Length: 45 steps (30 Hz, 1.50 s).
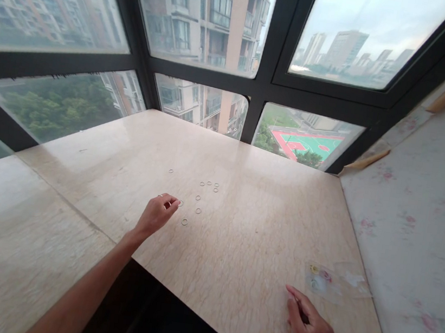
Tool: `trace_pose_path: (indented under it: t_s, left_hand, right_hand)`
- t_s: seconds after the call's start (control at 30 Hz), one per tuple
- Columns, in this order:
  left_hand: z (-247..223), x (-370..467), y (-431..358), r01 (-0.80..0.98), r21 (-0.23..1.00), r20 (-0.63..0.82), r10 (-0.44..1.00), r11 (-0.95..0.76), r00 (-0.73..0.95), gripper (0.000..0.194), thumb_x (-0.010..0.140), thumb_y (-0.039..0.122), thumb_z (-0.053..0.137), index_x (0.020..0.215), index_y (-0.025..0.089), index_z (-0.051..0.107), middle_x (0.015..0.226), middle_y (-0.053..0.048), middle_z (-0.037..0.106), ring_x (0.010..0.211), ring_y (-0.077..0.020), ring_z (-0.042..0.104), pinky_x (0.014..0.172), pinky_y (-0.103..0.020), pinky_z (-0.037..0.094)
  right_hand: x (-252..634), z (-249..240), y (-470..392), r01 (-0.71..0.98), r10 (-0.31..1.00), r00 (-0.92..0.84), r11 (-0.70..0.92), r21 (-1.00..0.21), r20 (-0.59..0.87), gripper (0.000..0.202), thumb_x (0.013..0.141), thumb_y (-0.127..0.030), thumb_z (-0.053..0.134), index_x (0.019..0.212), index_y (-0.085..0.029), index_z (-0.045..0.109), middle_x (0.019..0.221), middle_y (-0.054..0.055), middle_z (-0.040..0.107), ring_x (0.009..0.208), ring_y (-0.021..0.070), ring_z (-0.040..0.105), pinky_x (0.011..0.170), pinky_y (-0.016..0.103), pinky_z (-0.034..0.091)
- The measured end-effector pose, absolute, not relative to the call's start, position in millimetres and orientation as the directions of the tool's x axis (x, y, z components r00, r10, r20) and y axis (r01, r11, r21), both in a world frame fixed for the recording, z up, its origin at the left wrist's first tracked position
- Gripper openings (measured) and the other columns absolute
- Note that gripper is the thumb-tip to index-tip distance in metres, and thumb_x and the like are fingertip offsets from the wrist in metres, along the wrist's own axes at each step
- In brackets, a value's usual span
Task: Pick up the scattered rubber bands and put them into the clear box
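My left hand [158, 213] reaches over the pale marble sill, its thumb and forefinger pinched on a small thin ring [181, 204]. Several similar rings lie flat around it: one ring [184, 221] nearer me, one [198, 211] just to the right, one [197, 197] behind that, and a lone ring [171, 171] farther back. A loose group with a ring [215, 190] lies at the back right. My right hand [310, 325] rests low at the right, fingers curled and pressed together; whatever they may hold is too small to make out.
Clear plastic packets [324, 281] with small coloured pieces lie beside my right hand. The marble surface [242, 267] ends at a front edge above a dark gap. Windows stand behind, and a flowered wall [417, 241] bounds the right.
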State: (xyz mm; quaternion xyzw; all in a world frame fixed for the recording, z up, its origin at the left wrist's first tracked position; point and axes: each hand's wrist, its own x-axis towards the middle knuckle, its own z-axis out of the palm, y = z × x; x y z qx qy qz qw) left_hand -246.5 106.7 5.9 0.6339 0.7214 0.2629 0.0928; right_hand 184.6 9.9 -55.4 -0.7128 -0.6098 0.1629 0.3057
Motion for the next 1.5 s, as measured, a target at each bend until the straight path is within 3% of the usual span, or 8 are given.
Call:
trace_pose_path:
  t_s: [0.13,0.3,0.6,0.9,1.03,1.3,1.5]
  left_hand:
    - [23.1,-208.4,105.1,0.627,0.779,0.149,0.965,0.019,-0.215,0.033,0.083,0.044,0.050,0.080,0.016,0.068,0.075,-0.003,0.065,0.063,-0.0146,0.055,0.059,-0.025,0.041]
    - [40.4,-133.7,101.6,0.451,0.885,0.148,0.988,-0.115,-0.040,0.030,0.084,0.043,0.054,0.080,0.017,0.069,0.073,-0.002,0.063,0.064,-0.0130,0.054,0.058,-0.023,0.041]
    - [39.7,21.3,89.8,0.293,0.888,0.252,0.908,-0.354,0.333,0.020,0.087,0.031,0.056,0.085,0.020,0.072,0.080,-0.004,0.061,0.067,-0.0112,0.053,0.062,-0.023,0.042]
    - [-0.5,83.7,105.9,0.488,0.752,0.166,0.844,-0.443,0.511,0.019,0.087,0.028,0.054,0.089,0.023,0.073,0.096,-0.004,0.055,0.068,-0.0102,0.054,0.067,-0.024,0.044]
    - [-9.3,82.9,108.6,0.506,0.733,0.164,0.840,-0.454,0.517,0.021,0.088,0.028,0.053,0.093,0.024,0.073,0.097,-0.004,0.055,0.068,-0.0102,0.054,0.068,-0.025,0.045]
    - [-16.4,36.8,105.8,0.442,0.788,0.264,0.884,-0.428,0.385,0.025,0.090,0.030,0.050,0.104,0.023,0.068,0.098,-0.005,0.056,0.066,-0.0094,0.053,0.069,-0.026,0.046]
    - [-26.6,-43.1,94.0,0.504,0.779,0.281,0.926,-0.374,0.253,0.025,0.091,0.030,0.045,0.097,0.019,0.067,0.089,-0.005,0.060,0.066,-0.0112,0.053,0.066,-0.026,0.045]
  right_hand:
    - [181.4,-52.2,9.5,0.759,0.969,0.197,-0.053,-0.649,0.150,0.048,0.081,-0.058,0.046,0.094,-0.022,0.075,0.085,0.007,0.074,0.066,0.0215,0.070,0.050,0.024,0.052]
    - [176.9,-47.9,9.1,0.717,0.972,0.189,-0.042,-0.696,0.136,0.044,0.085,-0.051,0.045,0.097,-0.019,0.074,0.088,0.008,0.074,0.068,0.0209,0.070,0.053,0.025,0.053]
    - [172.7,-35.3,10.7,0.620,0.973,0.194,-0.026,-0.784,0.121,0.036,0.089,-0.041,0.044,0.098,-0.019,0.071,0.076,0.006,0.072,0.063,0.0182,0.066,0.054,0.024,0.049]
    - [171.2,-38.5,10.1,0.614,0.967,0.209,-0.011,-0.790,0.149,0.029,0.089,-0.032,0.045,0.082,-0.016,0.068,0.064,0.004,0.067,0.055,0.0166,0.060,0.050,0.023,0.038]
    - [172.1,-37.9,9.5,0.609,0.966,0.201,0.007,-0.793,0.164,0.030,0.089,-0.032,0.044,0.081,-0.016,0.068,0.069,0.005,0.069,0.058,0.0173,0.061,0.052,0.023,0.041]
    - [172.7,-35.4,8.5,0.585,0.968,0.203,0.002,-0.811,0.149,0.031,0.088,-0.034,0.046,0.098,-0.019,0.072,0.089,0.007,0.073,0.076,0.0197,0.068,0.068,0.026,0.052]
    - [174.6,-36.5,7.7,0.571,0.965,0.236,-0.044,-0.820,0.113,0.038,0.084,-0.046,0.051,0.096,-0.019,0.074,0.072,0.006,0.071,0.060,0.0182,0.065,0.055,0.025,0.052]
